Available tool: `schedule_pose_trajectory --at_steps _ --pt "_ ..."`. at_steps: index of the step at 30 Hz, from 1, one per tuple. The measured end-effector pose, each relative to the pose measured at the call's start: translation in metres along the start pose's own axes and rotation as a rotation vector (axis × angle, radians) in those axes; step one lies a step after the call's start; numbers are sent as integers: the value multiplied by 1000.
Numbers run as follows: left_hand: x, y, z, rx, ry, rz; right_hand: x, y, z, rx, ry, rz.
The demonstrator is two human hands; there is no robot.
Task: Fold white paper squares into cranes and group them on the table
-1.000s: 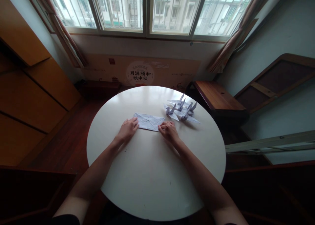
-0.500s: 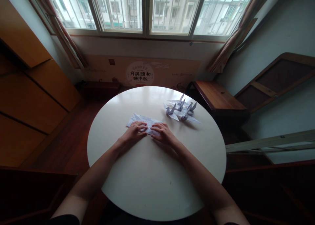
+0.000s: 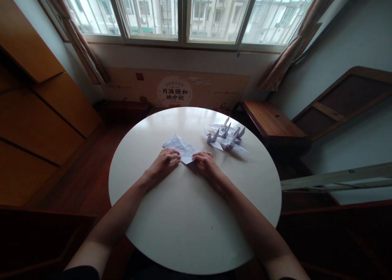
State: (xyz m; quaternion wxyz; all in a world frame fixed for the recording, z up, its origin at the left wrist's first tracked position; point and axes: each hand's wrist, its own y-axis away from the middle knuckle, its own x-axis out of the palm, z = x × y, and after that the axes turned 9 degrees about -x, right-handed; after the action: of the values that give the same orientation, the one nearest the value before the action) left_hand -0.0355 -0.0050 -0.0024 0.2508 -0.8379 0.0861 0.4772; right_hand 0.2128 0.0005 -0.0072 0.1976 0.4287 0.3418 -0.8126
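Observation:
A creased sheet of folded paper (image 3: 183, 147) rests on the round white table (image 3: 190, 214), one corner pointing toward me. My left hand (image 3: 168, 158) grips its left edge, fingers curled and thumb close to the near corner. On the opposite side, my right hand (image 3: 206, 162) pinches the paper's right edge between thumb and fingertips. Crease lines cross the sheet's upper face. Beyond my right hand stand several folded paper cranes (image 3: 226, 136), bunched together with wings and necks sticking up.
Behind the table to the right is a low wooden bench (image 3: 272, 118). Orange-brown cabinets (image 3: 36, 121) line the left side. A printed banner (image 3: 174, 90) hangs under the barred window (image 3: 183, 14).
The paper has turned and now shows a corner toward me, with more of its surface visible. My hands have moved slightly apart to its two side edges.

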Motion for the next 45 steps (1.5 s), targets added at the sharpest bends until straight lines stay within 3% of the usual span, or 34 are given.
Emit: schedule_pose_trajectory --at_steps 8,14,19,28,36,41,43,45 --pt "-5 -1 -11 -33 49 84 -9 -2 6 79 25 -24" --pt "1 -1 -9 -61 155 30 -3 0 1 120 0 -141" --pt "0 -1 -12 8 106 52 1 3 -5 100 123 -93" --pt "-3 0 -11 6 63 125 0 4 -2 46 90 -60" --pt "-8 0 -8 17 97 99 -6 3 -2 -27 105 5" --pt "-5 -1 -12 10 -30 70 -8 1 0 -96 113 10" --pt "-3 -1 -13 18 -90 40 -10 0 4 -121 127 -31" --pt "-3 -2 -13 8 -97 -26 -12 0 9 -103 157 -152"
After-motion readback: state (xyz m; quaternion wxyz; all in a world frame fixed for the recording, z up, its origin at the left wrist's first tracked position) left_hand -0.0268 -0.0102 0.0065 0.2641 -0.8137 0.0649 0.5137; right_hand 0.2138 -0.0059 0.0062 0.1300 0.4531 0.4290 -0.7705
